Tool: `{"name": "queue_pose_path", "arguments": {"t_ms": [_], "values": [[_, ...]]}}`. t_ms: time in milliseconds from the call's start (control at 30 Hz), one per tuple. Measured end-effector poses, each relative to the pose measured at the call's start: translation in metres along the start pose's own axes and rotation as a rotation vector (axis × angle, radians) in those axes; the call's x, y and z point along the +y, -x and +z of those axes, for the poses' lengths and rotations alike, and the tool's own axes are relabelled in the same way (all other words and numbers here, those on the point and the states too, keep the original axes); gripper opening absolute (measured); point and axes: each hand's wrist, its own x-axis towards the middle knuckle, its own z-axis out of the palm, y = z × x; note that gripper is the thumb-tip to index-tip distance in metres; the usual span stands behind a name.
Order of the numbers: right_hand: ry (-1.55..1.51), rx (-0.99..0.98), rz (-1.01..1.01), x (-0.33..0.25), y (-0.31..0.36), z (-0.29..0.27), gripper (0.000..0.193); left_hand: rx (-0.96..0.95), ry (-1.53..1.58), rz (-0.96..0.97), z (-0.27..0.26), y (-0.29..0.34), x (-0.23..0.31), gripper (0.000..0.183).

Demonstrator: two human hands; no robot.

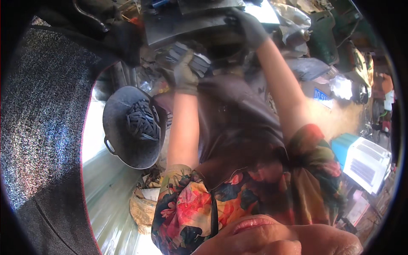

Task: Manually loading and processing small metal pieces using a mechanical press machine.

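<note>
My left hand (185,76), in a grey work glove, is closed around a small bundle of flat grey strips (199,64). They fan out past its fingers, just below a dark flat metal surface (187,29). My right hand (251,32), gloved as well, reaches farther up to the right end of that surface. Its fingers are dark and smeared, so whether they grip anything cannot be made out. A black tub (112,127) with side handles stands left of my left forearm, and many similar dark strips (143,121) lie in it.
A brown apron (238,114) covers my lap. Sacks (144,208) stand at lower left beside a pale ribbed sheet (106,195). To the right are a white and blue plastic box (365,161), a clear plastic bag (340,87) and piled clutter. A curved metal bar (91,17) rises at upper left.
</note>
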Motion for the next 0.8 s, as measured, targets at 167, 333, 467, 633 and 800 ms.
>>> {"name": "queue_pose_path", "arguments": {"t_ms": [167,333,467,633,800], "values": [[-0.068,0.006,-0.232,-0.018,-0.064,0.038,0.015,0.106,-0.067,-0.038,-0.007,0.000,-0.005,0.037],[0.076,-0.106,0.002,0.020,-0.039,-0.034,0.026,0.195,-0.140,-0.046,0.000,-0.003,-0.022,0.027],[-0.064,0.194,-0.008,0.036,0.115,-0.057,0.025,0.009,-0.202,-0.070,0.006,0.009,0.004,0.025],[-0.159,0.831,0.202,0.108,0.252,-0.189,0.033,-0.100,-0.038,-0.128,-0.016,0.008,0.013,0.032],[-0.412,0.863,0.316,0.153,0.289,-0.264,0.038,0.022,-0.161,-0.088,-0.018,-0.002,-0.020,0.035]]}}
